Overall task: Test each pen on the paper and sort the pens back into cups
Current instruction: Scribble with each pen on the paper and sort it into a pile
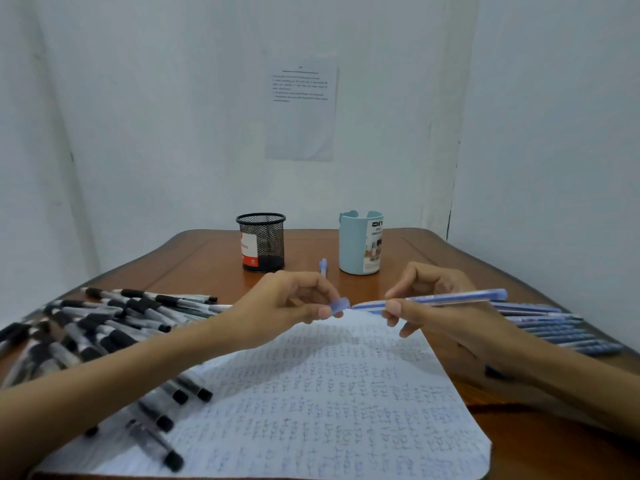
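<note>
The left hand (291, 299) pinches a blue cap (339, 304) between thumb and fingertips, just off the tip of the pen (450, 298). The right hand (433, 306) grips that blue pen near its front, barrel level and pointing left, above the far edge of the paper (329, 410), which is covered in scribbled rows. Black pens (104, 327) lie heaped on the left, some on the paper; blue pens (561, 334) lie in a row on the right. At the back of the table (207, 258) stand a mesh cup (262, 242) and a blue cup (360, 244), with a loose pen (323, 266) between them.
</note>
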The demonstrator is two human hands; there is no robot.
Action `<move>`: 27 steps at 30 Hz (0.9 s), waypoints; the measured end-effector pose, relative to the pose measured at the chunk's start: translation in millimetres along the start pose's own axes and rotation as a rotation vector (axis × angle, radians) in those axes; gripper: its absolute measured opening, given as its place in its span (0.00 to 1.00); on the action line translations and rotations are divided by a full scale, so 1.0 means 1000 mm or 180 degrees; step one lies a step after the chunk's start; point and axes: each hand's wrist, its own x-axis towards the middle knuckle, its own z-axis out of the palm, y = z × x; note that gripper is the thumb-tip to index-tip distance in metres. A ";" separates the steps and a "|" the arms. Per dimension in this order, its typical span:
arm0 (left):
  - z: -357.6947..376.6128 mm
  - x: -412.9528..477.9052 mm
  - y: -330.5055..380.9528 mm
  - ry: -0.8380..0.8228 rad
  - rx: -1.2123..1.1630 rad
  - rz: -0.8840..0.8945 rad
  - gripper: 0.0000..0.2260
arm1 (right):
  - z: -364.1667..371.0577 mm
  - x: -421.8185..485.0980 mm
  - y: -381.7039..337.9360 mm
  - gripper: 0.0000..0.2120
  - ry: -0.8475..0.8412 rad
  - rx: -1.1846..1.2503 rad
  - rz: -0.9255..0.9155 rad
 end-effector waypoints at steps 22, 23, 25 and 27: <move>0.016 -0.007 0.005 -0.0251 -0.0481 -0.0150 0.08 | 0.013 -0.004 -0.001 0.09 0.0098 -0.0181 0.0054; 0.017 -0.007 0.008 -0.0257 -0.0511 -0.0108 0.08 | 0.014 -0.004 -0.001 0.08 0.0096 -0.0155 0.0025; 0.020 -0.008 0.012 -0.0278 -0.0493 -0.0038 0.08 | 0.016 -0.005 -0.002 0.07 0.0053 -0.0089 -0.0023; 0.021 -0.010 0.012 -0.0270 -0.0458 -0.0033 0.08 | 0.017 -0.007 -0.003 0.08 0.0024 -0.0082 -0.0049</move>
